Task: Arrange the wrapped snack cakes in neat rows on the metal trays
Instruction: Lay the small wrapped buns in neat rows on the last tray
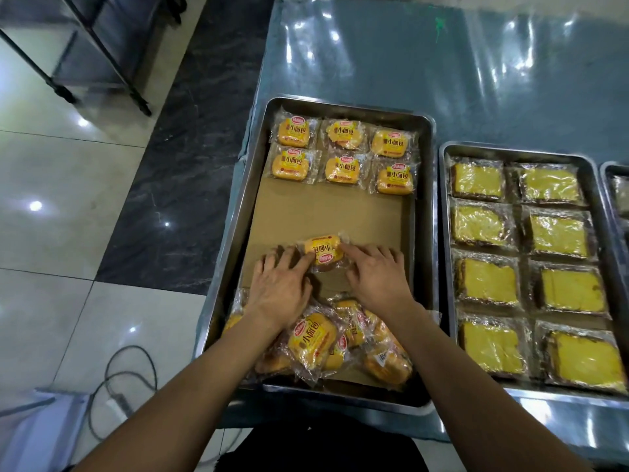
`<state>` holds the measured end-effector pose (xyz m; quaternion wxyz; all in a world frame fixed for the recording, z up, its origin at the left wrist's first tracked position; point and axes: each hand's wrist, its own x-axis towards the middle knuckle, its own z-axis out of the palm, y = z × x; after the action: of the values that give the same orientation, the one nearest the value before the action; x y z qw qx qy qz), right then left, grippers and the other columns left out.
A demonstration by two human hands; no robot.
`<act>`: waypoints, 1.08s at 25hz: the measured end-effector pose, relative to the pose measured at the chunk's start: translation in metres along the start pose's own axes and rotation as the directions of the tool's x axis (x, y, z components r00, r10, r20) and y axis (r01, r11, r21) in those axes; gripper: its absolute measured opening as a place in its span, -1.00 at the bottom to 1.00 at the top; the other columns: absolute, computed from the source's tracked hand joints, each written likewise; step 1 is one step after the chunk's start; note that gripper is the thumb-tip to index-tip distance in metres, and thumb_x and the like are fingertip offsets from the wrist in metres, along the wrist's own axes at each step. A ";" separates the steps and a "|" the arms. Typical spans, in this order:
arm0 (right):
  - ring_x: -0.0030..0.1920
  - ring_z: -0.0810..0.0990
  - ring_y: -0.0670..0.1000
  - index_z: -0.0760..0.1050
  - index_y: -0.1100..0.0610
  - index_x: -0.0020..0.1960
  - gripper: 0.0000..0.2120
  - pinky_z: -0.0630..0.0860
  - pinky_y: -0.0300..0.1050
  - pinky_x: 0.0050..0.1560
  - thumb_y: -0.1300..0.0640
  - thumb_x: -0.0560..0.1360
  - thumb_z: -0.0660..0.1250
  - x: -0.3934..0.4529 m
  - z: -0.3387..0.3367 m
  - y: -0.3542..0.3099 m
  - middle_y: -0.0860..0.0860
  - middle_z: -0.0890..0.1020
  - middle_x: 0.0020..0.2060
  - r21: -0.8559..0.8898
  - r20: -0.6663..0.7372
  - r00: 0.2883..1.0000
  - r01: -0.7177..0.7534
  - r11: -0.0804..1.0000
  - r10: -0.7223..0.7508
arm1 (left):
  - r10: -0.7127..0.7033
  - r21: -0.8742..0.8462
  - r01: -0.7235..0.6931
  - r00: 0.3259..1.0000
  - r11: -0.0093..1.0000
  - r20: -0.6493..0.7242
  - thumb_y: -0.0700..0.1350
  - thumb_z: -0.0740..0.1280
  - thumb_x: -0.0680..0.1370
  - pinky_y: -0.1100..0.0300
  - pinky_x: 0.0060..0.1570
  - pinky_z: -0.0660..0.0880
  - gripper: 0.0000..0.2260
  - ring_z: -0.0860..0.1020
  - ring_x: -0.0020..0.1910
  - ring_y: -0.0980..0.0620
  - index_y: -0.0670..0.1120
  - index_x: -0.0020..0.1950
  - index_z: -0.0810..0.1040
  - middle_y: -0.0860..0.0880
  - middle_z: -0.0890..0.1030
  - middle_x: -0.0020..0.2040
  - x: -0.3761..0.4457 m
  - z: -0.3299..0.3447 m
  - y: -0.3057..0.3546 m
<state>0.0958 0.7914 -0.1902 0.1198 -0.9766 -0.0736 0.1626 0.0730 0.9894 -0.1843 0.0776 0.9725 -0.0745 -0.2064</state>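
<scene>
A metal tray (427, 233) lined with brown paper (326, 212) lies in front of me. At its far end two neat rows of wrapped yellow snack cakes (342, 155) lie three across. One wrapped snack cake (323, 250) sits alone mid-tray, its label turned toward me. My left hand (280, 287) touches its left side with extended fingers. My right hand (377, 277) touches its right side with the index finger stretched along the wrapper. A loose pile of wrapped cakes (316, 342) lies at the tray's near end, partly under my forearms.
A second metal tray (446, 267) to the right holds two columns of wrapped yellow cake slices (531, 270). A third tray's edge (612, 172) shows at far right. The table carries shiny plastic sheeting (408, 56). A cable (119, 379) lies on the tiled floor at left.
</scene>
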 end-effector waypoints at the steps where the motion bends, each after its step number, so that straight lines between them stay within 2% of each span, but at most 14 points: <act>1: 0.34 0.45 0.15 0.34 -0.13 0.50 -0.54 0.25 0.24 0.41 -0.04 0.60 0.21 -0.001 0.002 0.001 0.03 0.55 0.28 -0.007 -0.008 1.000 -0.014 1.000 0.014 | 0.015 -0.012 -0.015 1.000 1.000 0.001 0.16 0.06 0.65 -0.19 0.52 0.08 -0.48 0.09 0.57 -0.21 0.14 0.60 0.06 -0.06 0.10 0.62 0.002 0.000 0.000; 4: 0.27 0.48 0.13 0.44 -0.08 0.41 -0.60 0.32 0.21 0.34 -0.02 0.58 0.24 -0.002 0.003 -0.001 0.01 0.56 0.21 0.025 -0.109 0.993 -0.034 0.999 0.036 | 0.041 -0.046 -0.040 0.999 0.998 0.025 0.16 0.03 0.65 -0.17 0.54 0.05 -0.47 0.05 0.59 -0.17 0.06 0.61 0.06 -0.03 0.10 0.62 0.002 0.003 0.006; 6: 0.20 0.51 0.11 0.54 -0.02 0.25 -0.71 0.35 0.15 0.25 0.01 0.56 0.24 -0.002 0.001 -0.005 -0.02 0.59 0.13 0.048 -0.220 0.975 -0.013 0.999 0.023 | 0.042 -0.038 -0.042 0.999 0.998 -0.001 0.17 0.02 0.65 -0.13 0.52 0.10 -0.47 0.12 0.56 -0.16 0.03 0.59 0.12 -0.05 0.21 0.58 0.003 0.003 0.010; 8: 0.15 0.53 0.10 0.59 0.00 0.16 -0.77 0.36 0.12 0.19 0.03 0.57 0.23 -0.003 0.002 -0.007 -0.03 0.63 0.08 0.046 -0.240 0.971 0.018 0.999 -0.006 | 0.080 -0.010 -0.080 0.996 0.997 -0.033 0.16 0.02 0.64 -0.08 0.45 0.21 -0.49 0.27 0.46 -0.14 0.02 0.56 0.19 -0.07 0.37 0.47 0.002 0.000 0.016; 10: 0.20 0.53 0.11 0.57 0.00 0.25 -0.72 0.33 0.12 0.22 0.03 0.60 0.22 -0.003 0.004 -0.006 -0.04 0.64 0.14 0.061 -0.182 0.983 0.016 0.998 -0.005 | 0.169 -0.047 -0.170 0.986 0.984 -0.014 0.12 0.04 0.65 -0.02 0.35 0.25 -0.54 0.35 0.32 -0.07 0.02 0.53 0.26 -0.03 0.47 0.36 0.000 -0.002 0.025; 12: 0.29 0.48 0.11 0.50 -0.02 0.37 -0.65 0.29 0.12 0.27 0.03 0.61 0.20 -0.001 0.004 -0.003 -0.04 0.60 0.24 0.055 -0.131 0.991 -0.005 0.998 0.012 | 0.228 -0.103 -0.228 0.974 0.968 -0.014 0.06 0.09 0.66 0.01 0.31 0.23 -0.60 0.36 0.27 -0.03 0.01 0.48 0.33 0.00 0.51 0.31 -0.003 -0.004 0.030; 17: 0.30 0.47 0.08 0.51 -0.03 0.33 -0.66 0.29 0.11 0.31 0.07 0.59 0.19 -0.003 -0.003 -0.003 -0.04 0.59 0.24 0.116 -0.142 0.990 -0.006 0.993 0.022 | 0.087 -0.094 -0.098 0.990 0.991 -0.112 0.00 0.16 0.64 -0.05 0.45 0.26 -0.58 0.33 0.39 -0.04 0.06 0.51 0.28 0.01 0.37 0.44 0.012 -0.018 0.009; 20: 0.33 0.46 0.04 0.47 -0.11 0.39 -0.64 0.25 0.09 0.33 0.04 0.61 0.19 -0.012 0.003 -0.012 -0.10 0.59 0.26 0.109 -0.067 0.996 0.062 0.992 -0.055 | 0.016 -0.100 -0.018 1.000 0.995 -0.019 0.04 0.15 0.65 -0.11 0.50 0.18 -0.52 0.24 0.50 -0.11 0.09 0.57 0.16 -0.02 0.31 0.52 0.014 -0.016 -0.003; 23: 0.34 0.45 0.05 0.35 -0.15 0.48 -0.58 0.24 0.12 0.35 0.00 0.63 0.17 -0.014 0.008 -0.015 -0.11 0.58 0.30 0.067 -0.033 0.999 0.040 0.997 -0.038 | 0.006 -0.115 -0.003 1.000 0.993 0.022 0.05 0.16 0.65 -0.11 0.51 0.16 -0.44 0.21 0.52 -0.13 0.10 0.61 0.04 -0.03 0.29 0.55 0.005 -0.005 -0.008; 27: 0.41 0.40 -0.01 0.29 -0.11 0.53 -0.52 0.17 0.08 0.46 0.04 0.62 0.21 -0.012 0.006 -0.020 -0.10 0.50 0.39 0.193 -0.034 0.999 0.006 0.981 0.001 | -0.035 -0.241 0.031 0.999 0.970 -0.015 0.04 0.19 0.63 -0.08 0.49 0.19 -0.46 0.27 0.49 -0.09 0.06 0.58 0.12 -0.02 0.37 0.50 0.006 -0.004 -0.006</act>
<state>0.0807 0.8096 -0.1874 0.2155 -0.9629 -0.0566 0.1523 0.0806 0.9952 -0.1838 0.1922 0.9590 -0.0320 -0.2059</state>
